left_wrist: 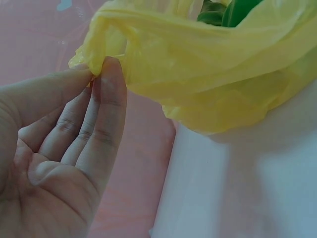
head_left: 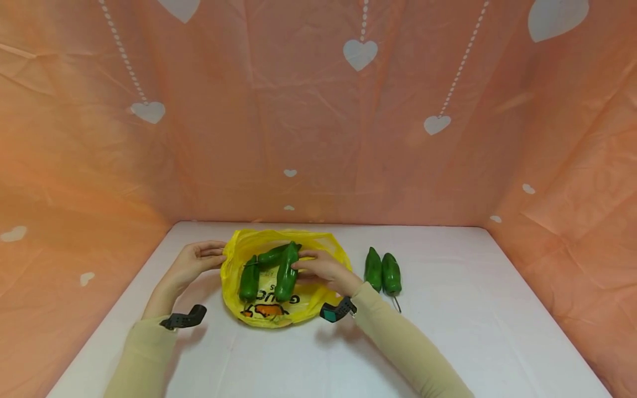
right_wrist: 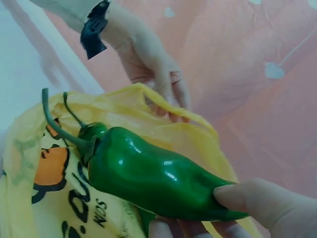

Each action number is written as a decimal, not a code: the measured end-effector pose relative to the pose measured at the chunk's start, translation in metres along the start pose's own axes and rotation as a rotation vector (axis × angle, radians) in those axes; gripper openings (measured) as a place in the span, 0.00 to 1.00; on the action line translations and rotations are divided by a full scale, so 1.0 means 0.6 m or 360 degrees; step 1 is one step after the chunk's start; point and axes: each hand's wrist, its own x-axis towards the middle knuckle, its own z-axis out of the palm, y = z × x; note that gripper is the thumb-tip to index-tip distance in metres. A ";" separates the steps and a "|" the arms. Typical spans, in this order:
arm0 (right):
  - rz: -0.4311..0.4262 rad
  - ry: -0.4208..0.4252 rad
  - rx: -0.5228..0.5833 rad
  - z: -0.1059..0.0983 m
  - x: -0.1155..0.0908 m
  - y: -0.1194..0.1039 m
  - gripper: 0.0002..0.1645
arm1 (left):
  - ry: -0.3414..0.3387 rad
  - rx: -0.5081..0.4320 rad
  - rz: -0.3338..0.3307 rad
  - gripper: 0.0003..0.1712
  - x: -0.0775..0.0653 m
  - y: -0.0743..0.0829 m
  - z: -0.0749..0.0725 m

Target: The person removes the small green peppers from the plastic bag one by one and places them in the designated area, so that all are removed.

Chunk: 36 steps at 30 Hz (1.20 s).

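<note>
A yellow plastic bag (head_left: 311, 315) lies wide open on the white table, dark print and an orange picture showing inside it. My left hand (head_left: 199, 258) pinches the bag's left rim between thumb and fingertips, as the left wrist view shows closely. Over the bag's opening, my right hand (head_left: 323, 271) grips a green pepper (right_wrist: 148, 171) near its pointed end, its stem pointing away from the fingers. Two more green peppers lie in the bag: one upright pepper (head_left: 249, 282) at the left and one slanted pepper (head_left: 272, 254) behind, partly hidden by the held one.
To the right of the bag, two green peppers (head_left: 391, 273) lie side by side on the white table (head_left: 473, 331). An orange cloth (head_left: 318, 138) with white hearts hangs behind the table and along both sides.
</note>
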 end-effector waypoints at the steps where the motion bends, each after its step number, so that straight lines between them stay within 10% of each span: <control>1: -0.0003 -0.0009 0.0021 -0.002 -0.003 -0.003 0.32 | -0.0001 -0.0003 0.0001 0.26 0.000 0.000 0.000; 36: -0.0148 0.0150 -0.0019 -0.146 -0.098 -0.062 0.33 | -0.0034 0.0027 -0.0006 0.27 0.000 0.002 -0.001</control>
